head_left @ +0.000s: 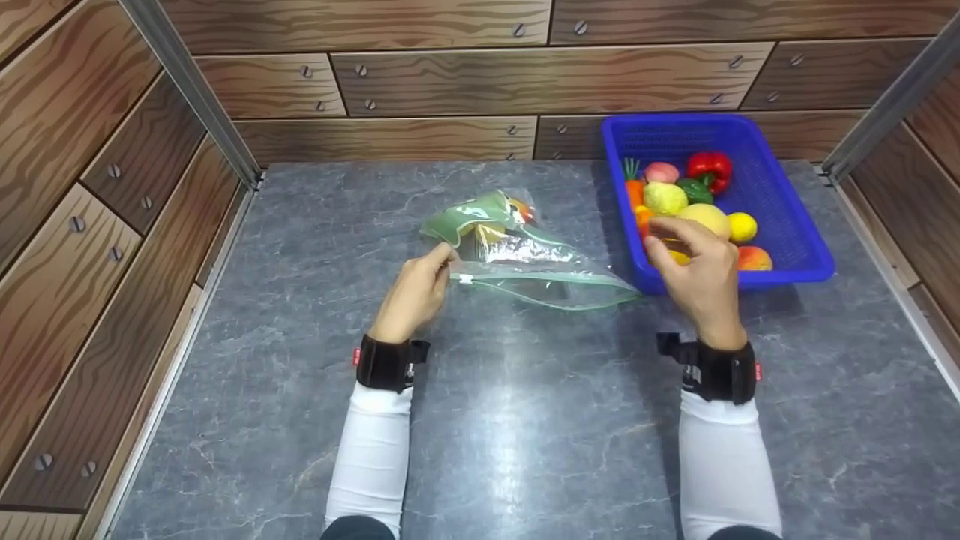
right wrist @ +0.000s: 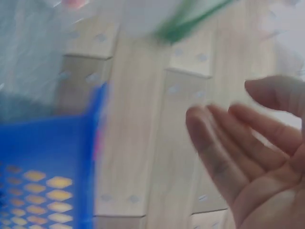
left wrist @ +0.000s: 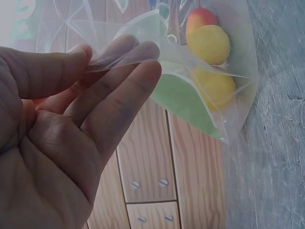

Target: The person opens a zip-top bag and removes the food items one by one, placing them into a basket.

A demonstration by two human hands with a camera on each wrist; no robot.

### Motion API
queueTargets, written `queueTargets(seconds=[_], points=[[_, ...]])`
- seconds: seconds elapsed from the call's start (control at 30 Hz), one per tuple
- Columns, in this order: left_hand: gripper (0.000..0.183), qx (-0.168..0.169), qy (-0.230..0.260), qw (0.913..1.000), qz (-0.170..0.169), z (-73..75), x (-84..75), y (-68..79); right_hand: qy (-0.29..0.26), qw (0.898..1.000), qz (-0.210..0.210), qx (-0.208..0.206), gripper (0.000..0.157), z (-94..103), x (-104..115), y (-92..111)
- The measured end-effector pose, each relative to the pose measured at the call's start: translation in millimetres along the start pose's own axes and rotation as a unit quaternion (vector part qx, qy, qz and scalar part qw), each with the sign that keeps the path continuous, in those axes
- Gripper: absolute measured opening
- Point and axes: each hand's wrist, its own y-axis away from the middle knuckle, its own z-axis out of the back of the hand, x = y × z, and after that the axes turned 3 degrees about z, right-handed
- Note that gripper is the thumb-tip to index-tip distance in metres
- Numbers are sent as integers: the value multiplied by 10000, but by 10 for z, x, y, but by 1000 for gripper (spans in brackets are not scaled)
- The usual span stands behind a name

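A clear zip-top bag (head_left: 540, 259) with a green zip edge and a green printed panel lies on the grey table. Its mouth stretches toward the basket, with the white slider near my left hand (head_left: 418, 289). That hand pinches the bag's plastic between thumb and fingers. Inside the bag, two yellow fruits (left wrist: 209, 45) and a red-orange fruit (left wrist: 200, 20) show in the left wrist view. My right hand (head_left: 701, 277) is over the near left rim of the blue basket (head_left: 795, 217). Its fingers are loosely bent, apart from the thumb, with nothing between them.
In the basket are a red bell pepper (head_left: 709, 171), a carrot (head_left: 634, 193), a lemon (head_left: 742, 226), a peach (head_left: 754, 259) and several other fruits and vegetables. Wood-patterned panels (head_left: 442, 82) wall the table at the back and both sides.
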Motion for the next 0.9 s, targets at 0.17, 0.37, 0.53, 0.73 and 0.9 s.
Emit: queueTargets(seconds=[0.17,0.37,0.53,0.73,0.9], points=[[13,-21,-57,10000,13,-3,-8,-10,-452,9931,1010,377,26,-2,320,34],[12,-41,-36,10000,-54,-8,-11,-12,-705,9795,1493,1152,31,-31,519,101],[9,-61,-40,9999,-81,-4,-22,-3,-503,9652,1736,1891,31,-110,514,144],[5,-48,48,9999,-119,13,-61,-4,-50,9500,1748,2587,30,-212,476,175],[4,-70,129,9996,-222,29,-105,-2,191,9420,1454,3020,29,-282,459,191]])
